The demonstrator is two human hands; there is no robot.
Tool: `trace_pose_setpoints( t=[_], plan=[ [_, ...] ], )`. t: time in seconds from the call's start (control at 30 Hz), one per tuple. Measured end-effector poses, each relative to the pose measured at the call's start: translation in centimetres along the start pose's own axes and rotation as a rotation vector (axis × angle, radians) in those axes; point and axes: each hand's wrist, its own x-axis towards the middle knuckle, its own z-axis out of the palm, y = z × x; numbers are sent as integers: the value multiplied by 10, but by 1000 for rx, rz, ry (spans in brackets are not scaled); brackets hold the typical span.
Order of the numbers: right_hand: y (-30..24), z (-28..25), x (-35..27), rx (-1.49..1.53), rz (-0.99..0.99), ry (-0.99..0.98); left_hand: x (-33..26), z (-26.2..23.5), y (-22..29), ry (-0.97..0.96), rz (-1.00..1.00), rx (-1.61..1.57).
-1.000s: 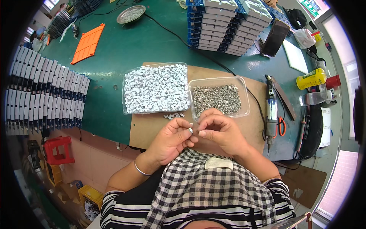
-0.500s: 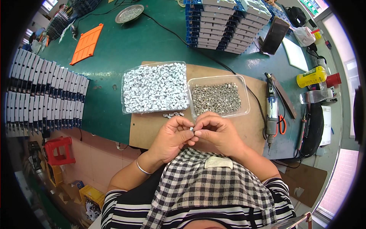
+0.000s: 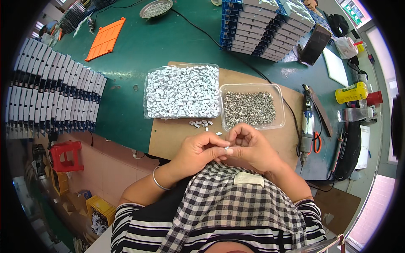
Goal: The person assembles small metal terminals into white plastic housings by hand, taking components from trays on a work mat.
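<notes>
Close to my apron, my left hand (image 3: 197,154) and my right hand (image 3: 255,152) meet with thumbs and forefingers pinched together. Between the fingertips is a small whitish block (image 3: 227,148), mostly covered by them. A clear tray of small white blocks (image 3: 181,90) lies beyond my left hand. To its right stands a clear tub of small metal screws (image 3: 249,107). Several loose white blocks (image 3: 199,124) rest on the brown board (image 3: 168,137) in front of the tray. A single loose piece (image 3: 219,133) sits just beyond my fingertips.
An electric screwdriver (image 3: 306,130) and orange-handled scissors (image 3: 317,142) lie to the right, with a cable running behind the tub. Stacked white-and-blue parts stand far right (image 3: 257,29) and left (image 3: 55,90). An orange panel (image 3: 105,39) and a metal dish (image 3: 156,8) are farther back.
The whole view has shifted, so the table things appear farther right. My hands stay together, their fingers slightly rearranged around the block. A loose piece now shows beyond my fingertips.
</notes>
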Motion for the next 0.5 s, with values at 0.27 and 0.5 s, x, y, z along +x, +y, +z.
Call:
trace_pose_setpoints(
  t=[0.27, 0.5],
  plan=[
    [-47, -40, 11, -1379, -532, 251, 32, -40, 66, 387, 549, 1546],
    [-29, -53, 36, -1594, -442, 314, 56, -48, 69, 339, 389, 1777]
  ],
)
